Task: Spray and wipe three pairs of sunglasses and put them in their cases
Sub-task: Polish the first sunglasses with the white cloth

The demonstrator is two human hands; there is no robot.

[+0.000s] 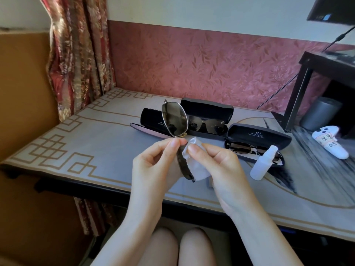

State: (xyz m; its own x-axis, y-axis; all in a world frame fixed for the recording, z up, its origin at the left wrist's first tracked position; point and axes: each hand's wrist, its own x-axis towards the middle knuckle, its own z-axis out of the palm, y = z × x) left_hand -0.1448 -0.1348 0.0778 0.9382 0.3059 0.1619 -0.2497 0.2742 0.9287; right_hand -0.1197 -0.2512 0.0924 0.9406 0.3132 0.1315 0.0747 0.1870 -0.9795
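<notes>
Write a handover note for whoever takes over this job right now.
Hands: left hand pinches the gold-framed sunglasses above the table; right hand pinches the white cloth round their lower lens.
Things: black sunglasses lie in the open middle case, rectangular sunglasses in the open right case, spray bottle standing before it; left case open, empty.
Done: two pairs cased; whether wiped, cannot tell.
To do: finish wiping the held pair, put it in the left case, probably close all three.

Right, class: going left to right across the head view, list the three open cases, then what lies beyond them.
Mauve-based case → back case with black wraparound sunglasses → front case with thin-framed sunglasses → white game controller.
</notes>
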